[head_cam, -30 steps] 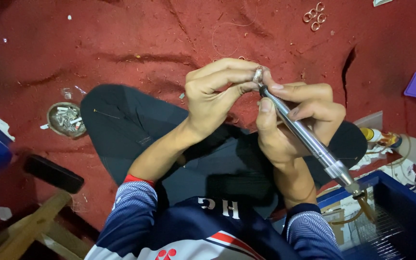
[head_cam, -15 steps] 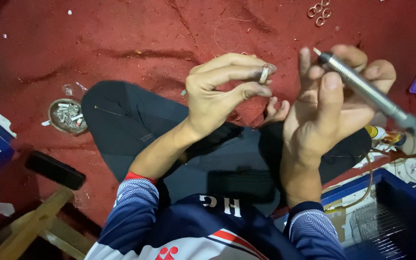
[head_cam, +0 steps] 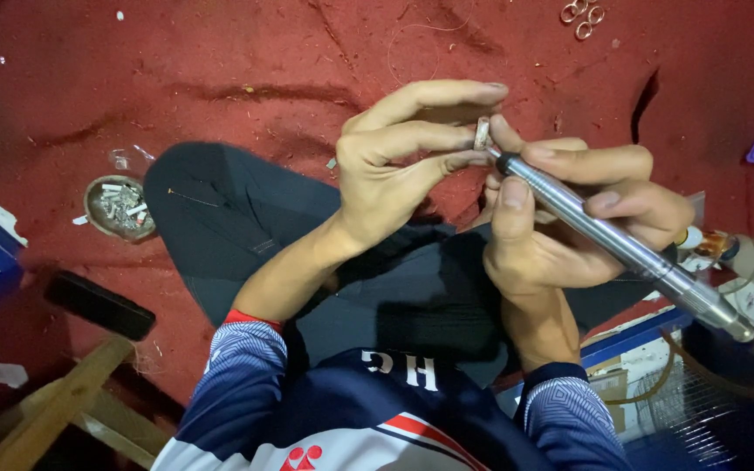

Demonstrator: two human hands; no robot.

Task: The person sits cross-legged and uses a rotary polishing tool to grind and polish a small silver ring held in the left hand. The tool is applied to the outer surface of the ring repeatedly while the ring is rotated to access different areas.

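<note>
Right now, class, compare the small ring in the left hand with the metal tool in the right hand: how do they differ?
The ring is tiny and round, pinched between left hand fingertips; the tool is long, straight, slanted, wrapped in the right hand. A hose trails from the tool; none from the ring. Both are silvery metal.

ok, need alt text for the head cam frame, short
Seen from above, a seated person's left hand pinches a small metal ring while the right hand holds a slim silver pen-shaped rotary tool with its tip at the ring. Around them on the red floor lie a round dish of butts and a few loose rings.
</note>
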